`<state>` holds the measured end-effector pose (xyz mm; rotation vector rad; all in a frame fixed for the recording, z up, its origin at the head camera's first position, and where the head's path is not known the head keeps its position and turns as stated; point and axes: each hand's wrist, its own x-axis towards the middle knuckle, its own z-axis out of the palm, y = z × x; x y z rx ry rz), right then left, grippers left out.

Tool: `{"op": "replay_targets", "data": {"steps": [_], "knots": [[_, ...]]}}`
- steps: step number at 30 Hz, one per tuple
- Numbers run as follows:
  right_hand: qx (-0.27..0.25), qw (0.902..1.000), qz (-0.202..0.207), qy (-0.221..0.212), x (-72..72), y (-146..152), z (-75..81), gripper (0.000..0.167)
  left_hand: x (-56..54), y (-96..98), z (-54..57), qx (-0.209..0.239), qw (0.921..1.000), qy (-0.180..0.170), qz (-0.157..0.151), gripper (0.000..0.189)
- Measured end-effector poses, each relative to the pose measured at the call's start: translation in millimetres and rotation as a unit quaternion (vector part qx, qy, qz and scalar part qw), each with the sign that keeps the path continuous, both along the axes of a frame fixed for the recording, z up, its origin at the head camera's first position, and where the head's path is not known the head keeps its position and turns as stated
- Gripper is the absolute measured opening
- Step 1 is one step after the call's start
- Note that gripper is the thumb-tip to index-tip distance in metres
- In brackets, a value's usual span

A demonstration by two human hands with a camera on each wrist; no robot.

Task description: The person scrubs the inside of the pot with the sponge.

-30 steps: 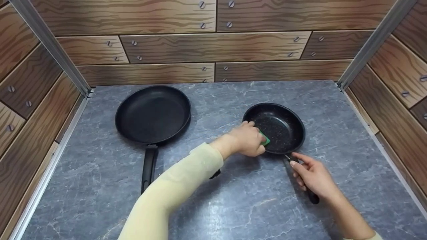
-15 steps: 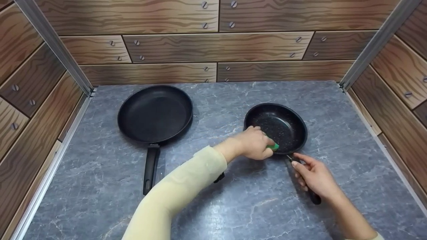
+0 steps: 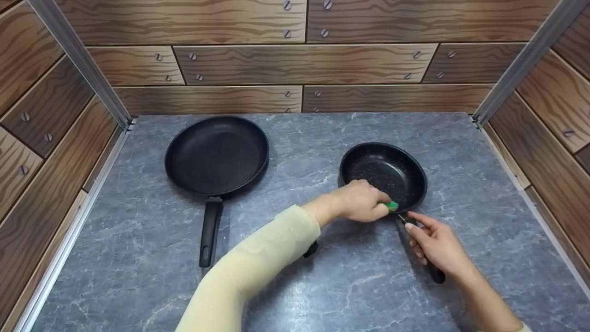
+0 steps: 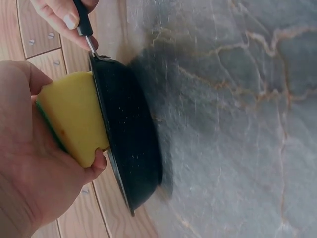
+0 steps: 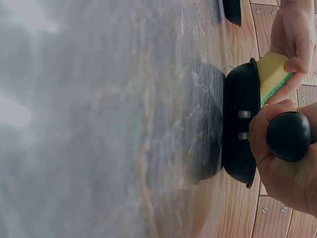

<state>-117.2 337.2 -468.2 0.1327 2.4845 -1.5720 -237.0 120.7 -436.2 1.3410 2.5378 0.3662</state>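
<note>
A small black speckled frying pan (image 3: 392, 177) stands on the grey marbled tabletop, right of centre in the head view. My left hand (image 3: 362, 201) grips a sponge (image 4: 74, 116), yellow with a green scouring side, whose lower part dips inside the pan by the rim nearest the handle. The green side (image 3: 392, 205) shows past the fingers in the head view. With my right hand (image 3: 435, 244) I hold the pan's black handle (image 5: 289, 136), thumb on top close to the pan. The sponge's lower edge is hidden behind the pan wall in the left wrist view.
A larger black frying pan (image 3: 216, 157) lies at the left, its handle (image 3: 210, 233) pointing toward me. A small black object (image 3: 311, 249), partly hidden by my left sleeve, lies mid-table. Wood-patterned walls (image 3: 239, 64) close off the back and sides.
My left hand has slid the sponge rightward along the pan's near side, closer to the handle. The right hand keeps its hold. The whole head view has shifted slightly.
</note>
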Motion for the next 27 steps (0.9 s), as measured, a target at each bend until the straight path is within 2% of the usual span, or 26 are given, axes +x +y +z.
{"op": "replay_targets", "data": {"steps": [11,27], "knots": [[-0.002,1.0,-0.003,0.0,-0.6,0.8,0.2,0.056,3.2,8.4,-8.2,0.047,0.9988,-0.013,0.012,0.048],[0.009,0.9999,-0.004,0.011,0.6,0.6,-1.1,0.053,6.7,12.0,-12.9,0.075,0.9962,-0.031,0.033,0.049]]}}
